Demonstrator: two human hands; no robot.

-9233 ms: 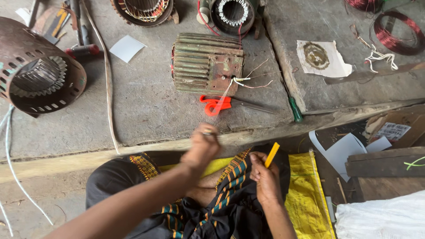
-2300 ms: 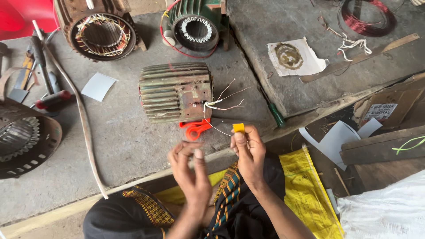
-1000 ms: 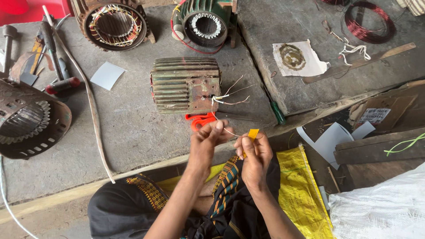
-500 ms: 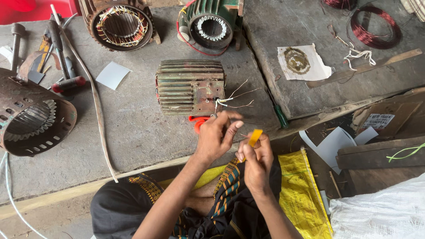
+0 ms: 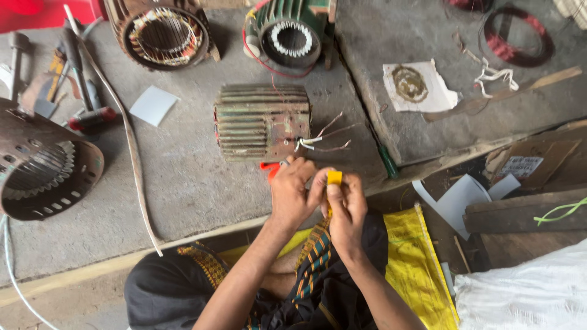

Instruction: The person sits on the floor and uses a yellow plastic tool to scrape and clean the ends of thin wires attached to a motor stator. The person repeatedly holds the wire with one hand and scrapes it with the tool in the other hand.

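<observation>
Sat low by a grey slab floor [image 5: 183,183], both hands close together, just in front of a ribbed motor [image 5: 260,122]. Left hand [image 5: 292,194] curled, grip closed near thin wires [image 5: 324,139] sticking out of the motor; hard to tell if a wire was pinched. Right hand [image 5: 346,211] touching the left, grip shut on a small yellow piece [image 5: 334,177] held up between thumb and fingertips. An orange tool [image 5: 269,168] on the floor, partly hidden under the left hand. Farther back, a round brown motor shell [image 5: 164,35] and a green one [image 5: 292,38], side by side. A big rusty cover [image 5: 46,165] far to the left, with hand tools [image 5: 76,79] above it. A white paper square [image 5: 153,105] between the tools and the ribbed motor. A red wire coil [image 5: 513,43] on the right, well apart from the hands. A yellow sack [image 5: 416,256] beside the right arm.
</observation>
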